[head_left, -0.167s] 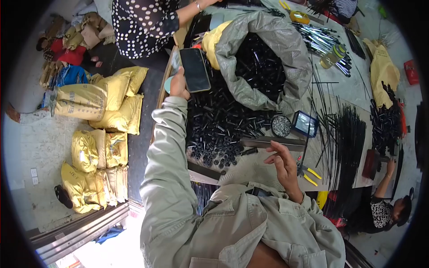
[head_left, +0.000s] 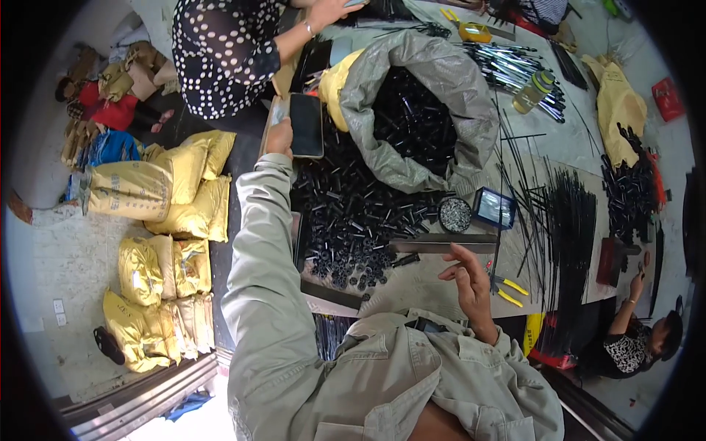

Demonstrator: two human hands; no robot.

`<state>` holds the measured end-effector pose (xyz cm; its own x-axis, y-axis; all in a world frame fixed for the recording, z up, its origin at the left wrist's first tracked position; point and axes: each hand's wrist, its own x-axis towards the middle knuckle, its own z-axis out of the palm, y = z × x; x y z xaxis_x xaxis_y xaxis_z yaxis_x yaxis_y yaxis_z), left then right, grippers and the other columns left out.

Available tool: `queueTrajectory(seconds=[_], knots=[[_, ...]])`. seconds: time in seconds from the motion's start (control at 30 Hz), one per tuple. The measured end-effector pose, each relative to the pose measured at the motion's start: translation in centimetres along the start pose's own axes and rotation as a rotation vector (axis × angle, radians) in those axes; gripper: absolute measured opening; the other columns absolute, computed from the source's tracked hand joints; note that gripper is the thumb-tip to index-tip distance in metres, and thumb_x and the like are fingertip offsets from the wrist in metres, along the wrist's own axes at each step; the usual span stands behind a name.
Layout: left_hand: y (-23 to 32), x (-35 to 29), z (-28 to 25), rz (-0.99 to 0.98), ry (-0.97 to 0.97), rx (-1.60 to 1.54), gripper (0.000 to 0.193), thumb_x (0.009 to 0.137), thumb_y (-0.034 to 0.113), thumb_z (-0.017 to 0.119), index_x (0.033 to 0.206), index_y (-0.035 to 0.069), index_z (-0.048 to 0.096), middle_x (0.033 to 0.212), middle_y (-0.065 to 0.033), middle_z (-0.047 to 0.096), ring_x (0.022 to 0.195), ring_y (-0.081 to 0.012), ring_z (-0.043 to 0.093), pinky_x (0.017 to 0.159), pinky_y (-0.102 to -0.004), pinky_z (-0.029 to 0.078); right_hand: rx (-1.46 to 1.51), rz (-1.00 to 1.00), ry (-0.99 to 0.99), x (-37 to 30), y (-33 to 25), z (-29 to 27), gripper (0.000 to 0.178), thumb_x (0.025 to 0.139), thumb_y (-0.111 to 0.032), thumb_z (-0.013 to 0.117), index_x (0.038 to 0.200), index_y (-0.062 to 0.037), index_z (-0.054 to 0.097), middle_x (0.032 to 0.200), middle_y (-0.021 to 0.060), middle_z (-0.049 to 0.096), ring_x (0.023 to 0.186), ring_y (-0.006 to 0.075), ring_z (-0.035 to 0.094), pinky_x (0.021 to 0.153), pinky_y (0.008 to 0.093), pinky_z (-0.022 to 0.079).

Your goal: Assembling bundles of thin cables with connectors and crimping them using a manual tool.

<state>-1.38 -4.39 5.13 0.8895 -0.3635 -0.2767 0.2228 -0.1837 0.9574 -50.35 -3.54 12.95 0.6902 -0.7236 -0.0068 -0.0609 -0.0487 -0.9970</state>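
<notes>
My left hand (head_left: 279,138), at the end of my outstretched arm, grips the left edge of a dark-screened smartphone (head_left: 307,126). Its fingers are partly hidden behind the phone, which is by the table's left edge. My right hand (head_left: 472,290) hovers near the table's front edge, holding nothing, its fingers apart and loosely bent. Beyond it lie a flat metal bar (head_left: 445,243), a round dish of small metal bits (head_left: 455,212) and a blue-framed box (head_left: 494,208). Yellow-handled pliers (head_left: 509,289) are just right of that hand.
Short black tubes (head_left: 353,220) cover the table's left half beside a grey woven sack (head_left: 360,125) full of them. Thin black rods (head_left: 570,228) lie at right, with a bottle (head_left: 533,92) farther back. Co-workers sit at far left (head_left: 228,59) and right (head_left: 632,342). Yellow sacks (head_left: 132,191) are stacked left.
The view has shifted, so the table sits lower and farther left. The phone has turned a little more upright in my left hand. My right hand stays open in nearly the same pose.
</notes>
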Motion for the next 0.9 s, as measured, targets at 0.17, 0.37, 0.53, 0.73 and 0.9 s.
queueTrajectory(seconds=[0.17, 0.37, 0.53, 0.73, 0.9], knots=[[1.9, -2.3, 1.3, 0.563, 0.046, 0.984, 0.017, 0.076, 0.016, 0.054, 0.079, 0.001, 0.062, 0.079, -0.0178, 0.063, 0.072, -0.0309, 0.061, 0.060, -0.0414, 0.047, -0.015, -0.045, 0.072, -0.9, 0.4, -0.4, 0.035, 0.093, -0.012, 0.040, 0.125, 0.0004, 0.041, 0.107, 0.0137, 0.053, 0.076, 0.0134, 0.059, 0.069, 0.0253, 0.048], [-2.6, 1.4, 0.4, 0.520, 0.089, 1.127, 0.023, 0.077, 0.015, 0.048, 0.080, 0.001, 0.065, 0.081, -0.0215, 0.063, 0.078, -0.0380, 0.062, 0.070, -0.0471, 0.048, 0.026, -0.004, 0.085, -1.5, 0.3, 1.0, 0.034, 0.093, -0.009, 0.038, 0.125, 0.0003, 0.041, 0.105, 0.0142, 0.053, 0.074, 0.0146, 0.059, 0.067, 0.0255, 0.049], [0.6, -2.1, 1.5, 0.308, 0.211, 0.986, 0.026, 0.076, 0.021, 0.050, 0.079, 0.001, 0.066, 0.083, -0.0221, 0.063, 0.080, -0.0397, 0.061, 0.074, -0.0462, 0.048, -0.009, -0.006, 0.094, -1.0, -0.3, 0.9, 0.034, 0.093, -0.010, 0.039, 0.125, -0.0002, 0.041, 0.105, 0.0142, 0.053, 0.074, 0.0150, 0.059, 0.067, 0.0256, 0.049], [2.3, -1.9, -0.6, 0.500, 0.169, 1.173, 0.025, 0.077, 0.021, 0.051, 0.071, 0.002, 0.066, 0.079, -0.0220, 0.063, 0.076, -0.0390, 0.062, 0.069, -0.0463, 0.049, 0.036, -0.018, 0.090, 0.6, -1.0, 1.6, 0.034, 0.093, -0.012, 0.040, 0.125, 0.0002, 0.041, 0.106, 0.0139, 0.053, 0.075, 0.0142, 0.058, 0.068, 0.0252, 0.048], [6.3, -12.9, -1.0, 0.789, -0.355, 0.743, 0.033, 0.087, 0.029, 0.051, 0.087, -0.001, 0.064, 0.078, -0.0182, 0.063, 0.070, -0.0249, 0.062, 0.063, -0.0337, 0.048, -0.123, 0.070, -0.007, -3.3, 0.8, -1.2, 0.032, 0.093, -0.014, 0.041, 0.121, 0.0022, 0.044, 0.103, 0.0133, 0.055, 0.076, 0.0141, 0.057, 0.069, 0.0255, 0.047]])
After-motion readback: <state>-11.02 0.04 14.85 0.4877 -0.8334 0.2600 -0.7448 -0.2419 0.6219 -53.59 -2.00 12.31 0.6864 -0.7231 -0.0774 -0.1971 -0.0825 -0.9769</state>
